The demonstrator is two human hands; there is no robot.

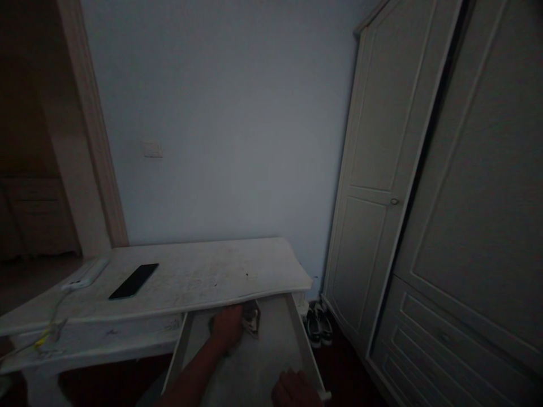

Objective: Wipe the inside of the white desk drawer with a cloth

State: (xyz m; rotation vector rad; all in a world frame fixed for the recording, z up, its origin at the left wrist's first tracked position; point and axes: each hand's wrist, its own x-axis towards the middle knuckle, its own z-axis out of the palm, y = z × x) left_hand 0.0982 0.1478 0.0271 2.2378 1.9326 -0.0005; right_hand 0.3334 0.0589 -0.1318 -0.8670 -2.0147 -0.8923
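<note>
A drawer [271, 350] is pulled out from under the white desk [203, 265]. My left hand [228, 328] reaches deep into it, fingers closed on a crumpled cloth [251, 323] that lies against the drawer bottom near the back. Part of the cloth is hidden beneath the hand. At the lower edge of the view, my right hand [296, 390] has its fingers curled over the drawer's front, near the right corner. Its lower part is cut off by the frame.
On the desktop lie a dark phone [134, 281] and a white power strip [87, 275] with a cable. Shoes [319, 325] stand on the floor right of the desk. A tall wardrobe [377, 169] rises at the right, and a door frame [93, 124] at the left.
</note>
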